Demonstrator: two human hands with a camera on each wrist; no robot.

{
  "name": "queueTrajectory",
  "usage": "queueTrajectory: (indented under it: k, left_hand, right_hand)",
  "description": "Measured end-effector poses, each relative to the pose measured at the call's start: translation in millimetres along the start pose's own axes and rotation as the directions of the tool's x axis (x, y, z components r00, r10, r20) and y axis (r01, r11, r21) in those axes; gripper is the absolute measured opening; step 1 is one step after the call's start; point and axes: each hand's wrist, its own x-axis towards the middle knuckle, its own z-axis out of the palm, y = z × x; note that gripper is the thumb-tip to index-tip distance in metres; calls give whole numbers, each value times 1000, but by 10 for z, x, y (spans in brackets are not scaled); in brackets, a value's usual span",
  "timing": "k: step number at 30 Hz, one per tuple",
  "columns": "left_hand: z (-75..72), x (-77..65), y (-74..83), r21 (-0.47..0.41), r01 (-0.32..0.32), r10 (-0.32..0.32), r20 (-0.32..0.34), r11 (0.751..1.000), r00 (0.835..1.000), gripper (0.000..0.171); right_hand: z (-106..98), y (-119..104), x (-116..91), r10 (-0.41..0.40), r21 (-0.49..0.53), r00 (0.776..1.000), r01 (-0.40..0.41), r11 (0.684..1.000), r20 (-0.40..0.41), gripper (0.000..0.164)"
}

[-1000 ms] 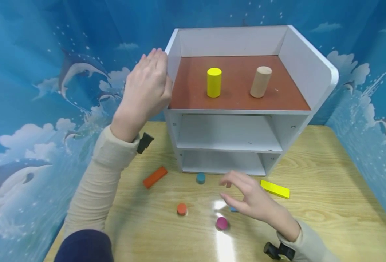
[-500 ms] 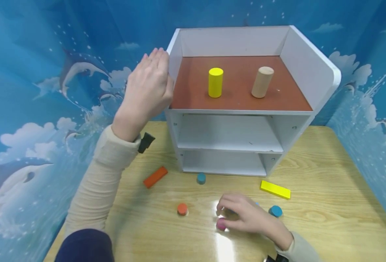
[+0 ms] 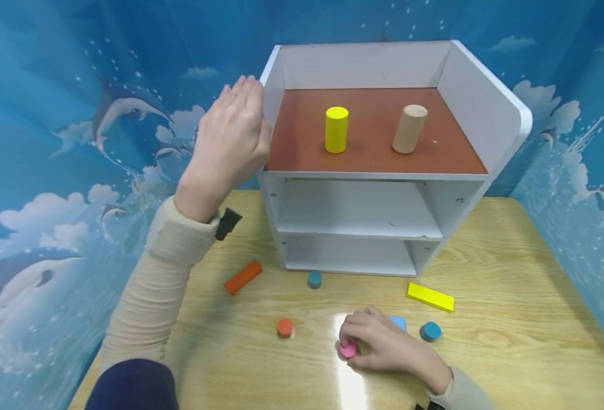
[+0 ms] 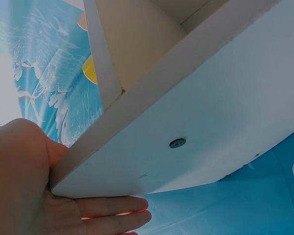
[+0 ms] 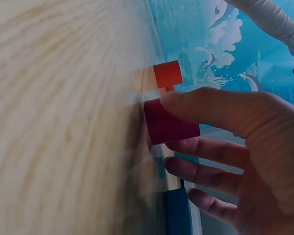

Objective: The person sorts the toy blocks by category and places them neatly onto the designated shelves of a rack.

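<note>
My left hand (image 3: 230, 134) holds the side panel of a white shelf unit (image 3: 374, 175). In the left wrist view the shelf's panel edge (image 4: 137, 105) sits between the thumb, partly hidden, and straight fingers (image 4: 112, 205). Low on the tabletop, my right hand (image 3: 384, 344) pinches a pink cylinder block (image 3: 348, 349) between thumb and fingers. The right wrist view shows the thumb (image 5: 206, 107) against that upright block (image 5: 169, 125). Just beyond the right hand's knuckles lies a light-blue block (image 3: 398, 322), partly covered, with a blue cylinder (image 3: 430, 331) beside it.
A yellow cylinder (image 3: 336, 130) and a plain wooden cylinder (image 3: 410, 129) stand on the shelf's brown top. On the wooden table (image 3: 512, 319) are an orange cylinder (image 3: 284, 327), a teal cylinder (image 3: 314, 279), a red-orange bar (image 3: 243, 278) and a yellow bar (image 3: 431, 297).
My right hand has come down toward the table, and its fingers have closed on the pink cylinder block. The blue cylinder and light-blue block have come into sight. My left hand stays put.
</note>
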Motion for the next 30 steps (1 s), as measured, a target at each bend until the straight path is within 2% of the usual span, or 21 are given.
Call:
queueTrajectory:
  k: [7,16,21,30]
  left_hand:
    - [-2,3,5,-3,2,-2,4,1000,1000,54]
    - [3,-1,7,-6,1,-1,-16,1000,1000,53]
    - [-1,-5,4,-8,3,-3,-8,1000,1000,53]
    - [3,-5,3,-15,-1,1,-12,1000,1000,53]
  right_hand:
    - [69,8,11,-54,2,997,54,999,-53,35]
    - [57,-6,26,-48,13,997,49,999,-53,37]
    - [24,-4,49,-77,38,994,81,996,-83,34]
    - [-130,-21,149,-66,58,991,73,996,-112,29]
